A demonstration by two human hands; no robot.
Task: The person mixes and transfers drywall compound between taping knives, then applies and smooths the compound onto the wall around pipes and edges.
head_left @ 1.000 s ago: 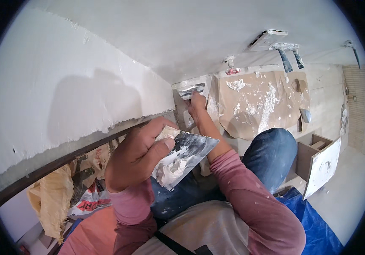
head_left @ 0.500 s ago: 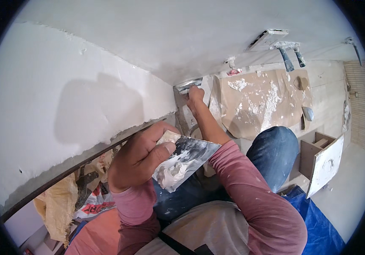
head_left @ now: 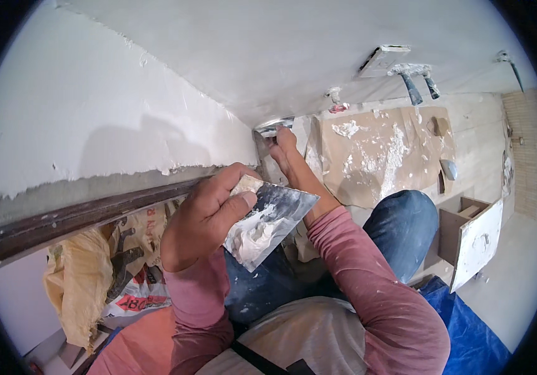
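Note:
My left hand grips a small flat square plate by its corner, thumb on top, in front of my body. A lump of white putty lies on the plate's near part. Farther off, my right hand is closed round a putty knife, reaching low into the corner where the two walls meet. Its wide metal blade sits at the foot of the far wall; my fingers hide the handle.
Putty-spattered brown cardboard covers the floor at right. Pipes and a socket box protrude from the far wall. A wooden box with a white board and blue sheeting stand right. Sacks lie left, beyond a dark ledge.
My view has shifted slightly, showing more of the dark ledge at left. My right hand stays low in the corner with the knife; the plate is held much as before.

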